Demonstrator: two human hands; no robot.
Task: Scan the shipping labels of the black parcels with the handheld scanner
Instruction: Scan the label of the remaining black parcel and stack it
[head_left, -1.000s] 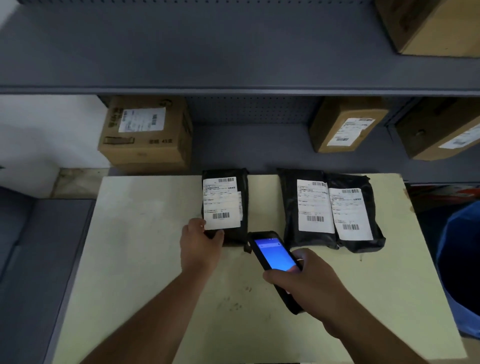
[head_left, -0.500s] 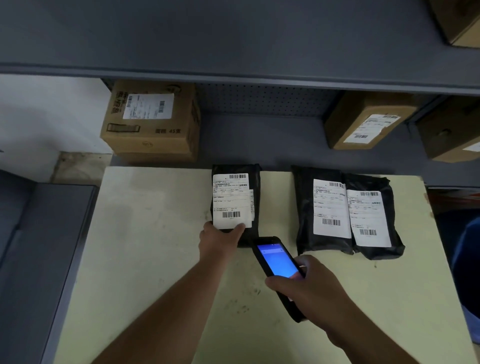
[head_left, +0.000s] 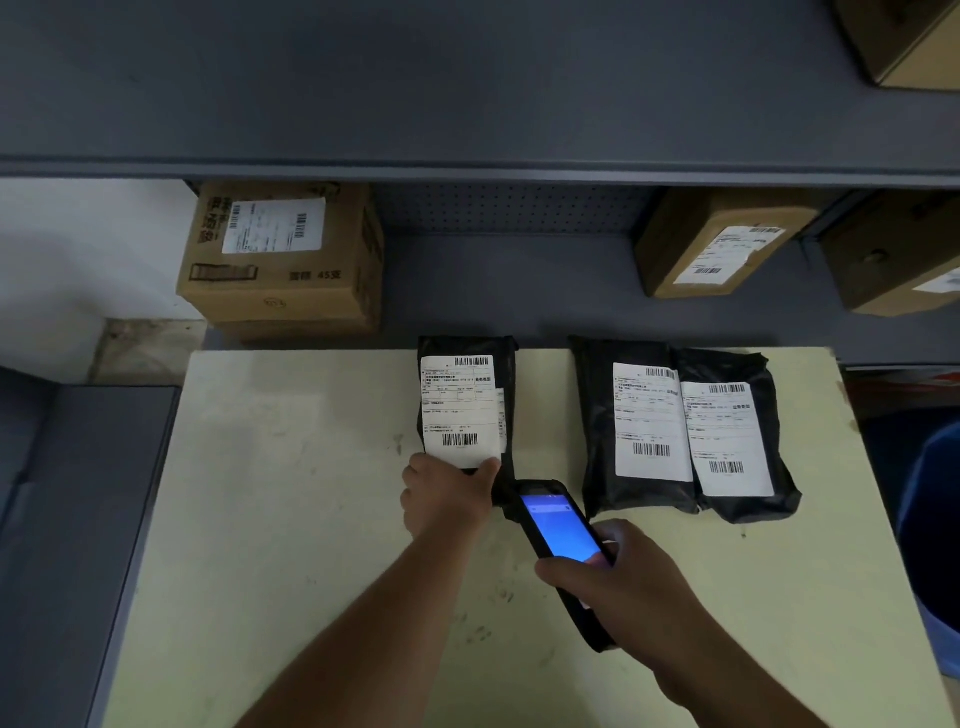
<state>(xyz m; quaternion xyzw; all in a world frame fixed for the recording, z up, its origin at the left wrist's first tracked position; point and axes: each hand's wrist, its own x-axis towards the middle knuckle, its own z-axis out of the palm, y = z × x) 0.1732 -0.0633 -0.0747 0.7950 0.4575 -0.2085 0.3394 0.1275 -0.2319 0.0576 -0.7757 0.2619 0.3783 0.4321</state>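
Note:
Three black parcels with white shipping labels lie on the pale table. The left parcel sits apart at the far edge; my left hand grips its near end, thumb on the label's lower edge. Two more black parcels lie side by side to the right, touching. My right hand holds the black handheld scanner, its blue screen lit and its top end pointing at the left parcel's near right corner.
A grey shelf overhangs the far side of the table. Under it stand cardboard boxes with labels: one at the left, one at the right, another partly cut off. A blue bin stands right of the table.
My left hand slid with the left parcel slightly away from me and now pinches its near end. The scanner in my right hand followed, staying just below the parcel.

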